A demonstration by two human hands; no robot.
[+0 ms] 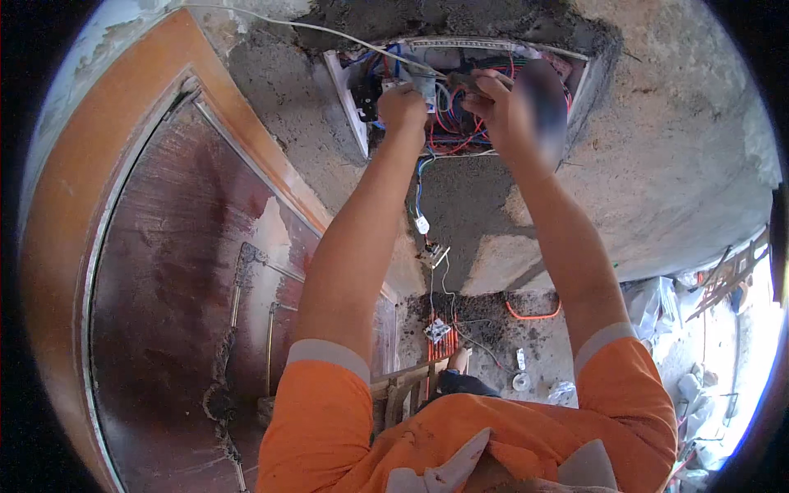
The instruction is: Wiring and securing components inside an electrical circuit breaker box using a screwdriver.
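Both my arms reach up to an open electrical box (pixel 354 103) set in the wall, full of red, blue, green and black wires (pixel 448 123). My left hand (pixel 403 107) is closed at the box's left part, beside a black fitting (pixel 363 97) and next to a small white part (pixel 430 97); its fingers hide what they grip. My right hand (pixel 501 111) is closed in a pinch near the middle, on a slim greyish thing I cannot make out. A pale cable (pixel 353 39) runs from the upper left to between my hands.
A reddish-brown door (pixel 173 246) in an orange-brown frame (pixel 62 189) stands at the left. Below the box hang wires with a white connector (pixel 422 224) and a socket-like fitting (pixel 434 255). A wooden rail (pixel 403 380), an orange conduit (pixel 532 315) and plastic bags (pixel 653 308) lie lower down.
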